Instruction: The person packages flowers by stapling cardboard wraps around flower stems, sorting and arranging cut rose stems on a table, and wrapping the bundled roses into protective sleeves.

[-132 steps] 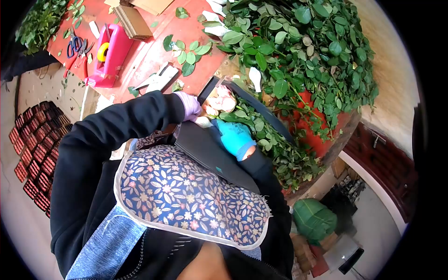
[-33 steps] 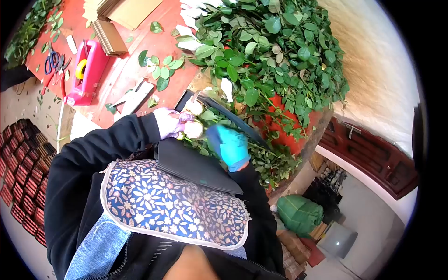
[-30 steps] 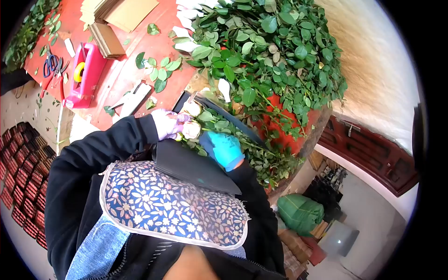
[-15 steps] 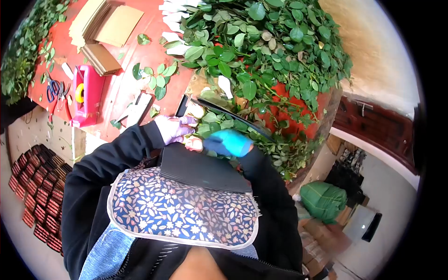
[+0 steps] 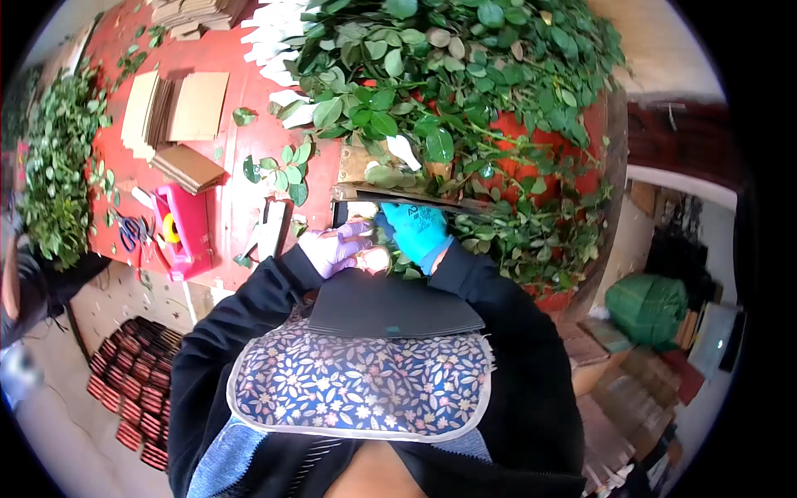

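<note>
My left hand [image 5: 336, 249], in a thin pale purple glove, has its fingers bent against a pale pink rose [image 5: 374, 259]. In a bright blue glove with dark blue fingers, my right hand [image 5: 415, 232] is just to the right, curled over the leafy stems under the rim of a narrow dark-edged tray [image 5: 415, 197]; its fingertips are hidden. Directly below both hands, a stack of black sheets [image 5: 390, 303] lies over the floral apron [image 5: 357, 373]. Beyond the tray, a white tag-like piece [image 5: 403, 153] rests among leaves.
A large heap of leafy stems [image 5: 465, 83] covers the far right of the red table [image 5: 224, 166]. Cardboard pieces [image 5: 198, 106], a pink tape dispenser [image 5: 187, 236], blue-handled scissors [image 5: 129, 232] and a white-handled tool [image 5: 270, 228] lie left. At the left edge is another person's arm [image 5: 10, 282].
The view has swung left, so everything sits further right or lower. My right hand has moved up toward the tray rim. My left hand stays by the pink rose.
</note>
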Demonstrator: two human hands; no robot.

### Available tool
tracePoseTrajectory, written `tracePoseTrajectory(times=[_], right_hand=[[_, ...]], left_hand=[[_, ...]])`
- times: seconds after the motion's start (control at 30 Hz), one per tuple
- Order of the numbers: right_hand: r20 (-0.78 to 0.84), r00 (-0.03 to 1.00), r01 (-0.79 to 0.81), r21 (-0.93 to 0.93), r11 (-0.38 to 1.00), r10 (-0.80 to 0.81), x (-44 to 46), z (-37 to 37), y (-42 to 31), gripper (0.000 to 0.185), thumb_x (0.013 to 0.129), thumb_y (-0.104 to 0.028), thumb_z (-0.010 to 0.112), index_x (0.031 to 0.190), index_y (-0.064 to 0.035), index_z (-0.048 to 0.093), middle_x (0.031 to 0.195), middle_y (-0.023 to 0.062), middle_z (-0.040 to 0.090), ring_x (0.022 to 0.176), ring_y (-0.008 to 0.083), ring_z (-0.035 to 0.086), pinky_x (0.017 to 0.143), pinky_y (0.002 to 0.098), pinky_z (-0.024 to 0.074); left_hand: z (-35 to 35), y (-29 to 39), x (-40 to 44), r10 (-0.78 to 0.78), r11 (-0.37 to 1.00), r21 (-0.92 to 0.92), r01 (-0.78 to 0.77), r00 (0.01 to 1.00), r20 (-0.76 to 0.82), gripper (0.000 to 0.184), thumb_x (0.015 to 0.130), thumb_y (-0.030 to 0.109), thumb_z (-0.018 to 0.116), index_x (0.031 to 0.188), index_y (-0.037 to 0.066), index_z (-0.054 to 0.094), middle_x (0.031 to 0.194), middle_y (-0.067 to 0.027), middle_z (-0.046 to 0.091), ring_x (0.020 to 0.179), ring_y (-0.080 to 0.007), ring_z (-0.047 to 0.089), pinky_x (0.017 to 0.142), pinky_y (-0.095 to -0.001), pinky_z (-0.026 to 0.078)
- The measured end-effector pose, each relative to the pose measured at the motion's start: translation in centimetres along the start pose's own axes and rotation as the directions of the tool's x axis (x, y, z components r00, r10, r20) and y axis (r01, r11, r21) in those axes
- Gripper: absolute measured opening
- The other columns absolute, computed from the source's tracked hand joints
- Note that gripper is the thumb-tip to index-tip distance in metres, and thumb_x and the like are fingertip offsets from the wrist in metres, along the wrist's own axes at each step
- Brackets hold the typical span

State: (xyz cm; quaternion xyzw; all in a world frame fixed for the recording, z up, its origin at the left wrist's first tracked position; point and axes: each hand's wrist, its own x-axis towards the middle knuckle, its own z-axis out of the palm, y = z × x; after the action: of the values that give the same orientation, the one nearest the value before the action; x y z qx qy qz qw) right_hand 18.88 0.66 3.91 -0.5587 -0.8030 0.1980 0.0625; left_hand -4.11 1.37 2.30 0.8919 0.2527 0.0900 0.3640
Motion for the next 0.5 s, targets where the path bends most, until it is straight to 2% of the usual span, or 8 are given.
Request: tracePoseTrajectory(times=[0.1,0.17,0.23,0.27,0.3,0.37,0.4,0.5], right_hand=[[0.052,0.998,-0.041,0.143,0.989,0.034,-0.1,-0.5,0.4,0.031,0.089,-0.018,0.050,0.118,-0.0104,0.057,0.093,0.0115,0.065,0.083,0.0295,0.064,0.070,0.0413,0.0501],[0.024,0.998,-0.058,0.243,0.968,0.054,-0.7,0.2,1.0,0.037,0.087,-0.015,0.048,0.124,-0.0118,0.054,0.089,0.0092,0.065,0.078,0.0268,0.065,0.067,0.0403,0.0512],[-0.013,0.998,0.055,-0.216,0.975,-0.059,-1.0,-0.3,1.0,0.044,0.085,-0.012,0.048,0.129,-0.0126,0.051,0.091,0.0087,0.065,0.075,0.0253,0.065,0.066,0.0407,0.0521],[-0.106,0.986,0.102,-0.251,0.962,-0.132,-0.9,0.6,1.5,0.046,0.083,-0.011,0.049,0.129,-0.0120,0.050,0.094,0.0092,0.065,0.073,0.0254,0.065,0.064,0.0412,0.0524],[-0.115,0.987,0.084,-0.241,0.967,-0.115,-1.2,0.9,1.7,0.046,0.083,-0.011,0.049,0.129,-0.0120,0.050,0.094,0.0092,0.065,0.073,0.0254,0.065,0.064,0.0412,0.0524],[0.084,0.995,0.061,-0.190,0.980,-0.046,-1.1,-1.0,1.1,0.044,0.083,-0.011,0.048,0.126,-0.0110,0.049,0.094,0.0097,0.064,0.074,0.0256,0.065,0.063,0.0406,0.0519],[-0.009,0.995,0.096,-0.191,0.977,-0.099,-1.2,-0.3,1.6,0.040,0.082,-0.011,0.048,0.123,-0.0097,0.050,0.092,0.0096,0.064,0.075,0.0255,0.065,0.062,0.0406,0.0514],[-0.046,0.992,0.107,-0.157,0.982,-0.115,-1.6,0.7,2.1,0.037,0.083,-0.012,0.048,0.119,-0.0083,0.051,0.091,0.0094,0.064,0.075,0.0255,0.065,0.062,0.0407,0.0511]], left_hand=[[-0.1,0.2,0.5,0.049,0.998,-0.029,-0.048,0.999,0.004,0.039,0.080,0.022,0.067,0.118,0.015,0.060,0.131,-0.0092,0.051,0.104,-0.0271,0.062,0.078,-0.0351,0.055],[0.0,0.7,0.7,0.061,0.997,-0.042,-0.059,0.998,0.026,0.038,0.081,0.022,0.067,0.117,0.014,0.060,0.131,-0.0097,0.051,0.104,-0.0278,0.062,0.079,-0.0356,0.055],[0.0,1.3,1.0,-0.016,1.000,-0.010,0.017,0.997,0.079,0.037,0.081,0.020,0.067,0.116,0.013,0.060,0.130,-0.0109,0.052,0.101,-0.0278,0.063,0.079,-0.0355,0.055],[0.0,1.1,1.1,0.010,1.000,-0.016,-0.009,0.998,0.066,0.038,0.079,0.019,0.069,0.115,0.012,0.060,0.130,-0.0124,0.052,0.098,-0.0278,0.064,0.077,-0.0352,0.056],[0.0,1.2,1.2,0.017,1.000,-0.014,-0.016,0.996,0.087,0.038,0.079,0.019,0.069,0.115,0.012,0.060,0.130,-0.0124,0.052,0.098,-0.0278,0.064,0.077,-0.0352,0.056],[-0.1,1.4,1.5,-0.006,1.000,-0.019,0.008,0.998,0.069,0.039,0.078,0.019,0.070,0.114,0.010,0.060,0.128,-0.0136,0.052,0.098,-0.0276,0.064,0.074,-0.0344,0.056],[-0.3,1.5,1.8,0.002,1.000,-0.016,-0.001,0.997,0.082,0.039,0.078,0.019,0.070,0.114,0.010,0.060,0.128,-0.0136,0.052,0.098,-0.0276,0.064,0.074,-0.0344,0.056],[-0.5,2.1,2.3,0.017,0.999,0.031,-0.018,1.000,0.015,0.053,0.071,0.025,0.077,0.118,0.009,0.057,0.127,-0.0162,0.051,0.096,-0.0293,0.064,0.072,-0.0344,0.056]])
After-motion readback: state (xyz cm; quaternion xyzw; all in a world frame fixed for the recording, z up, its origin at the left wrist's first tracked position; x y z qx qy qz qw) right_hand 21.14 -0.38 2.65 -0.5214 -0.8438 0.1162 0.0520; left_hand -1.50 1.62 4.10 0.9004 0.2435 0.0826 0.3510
